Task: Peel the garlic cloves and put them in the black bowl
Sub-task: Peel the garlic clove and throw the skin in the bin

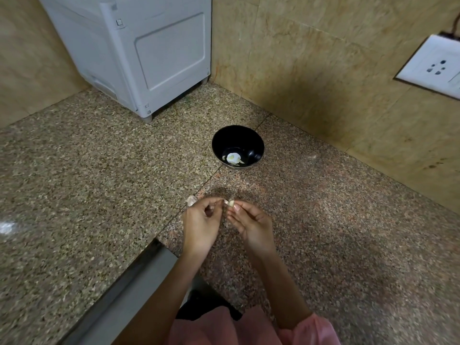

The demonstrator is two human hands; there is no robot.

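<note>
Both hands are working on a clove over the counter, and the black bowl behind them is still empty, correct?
Not quite. The head view shows the black bowl already holds peeled garlic at its bottom. The rest stands: the left hand and right hand pinch a garlic clove between them above the counter.

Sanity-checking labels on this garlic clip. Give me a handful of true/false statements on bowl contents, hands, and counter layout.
1. The black bowl already holds some peeled garlic. True.
2. Both hands are on one garlic clove. True: the left hand and right hand pinch it between their fingertips.
3. The bowl sits between the hands and the person's body. False: it sits beyond the hands, toward the wall corner.
4. The hands hold the clove directly over the bowl. False: they are over bare counter, short of it.
5. A wall socket is at the right. True.
</note>
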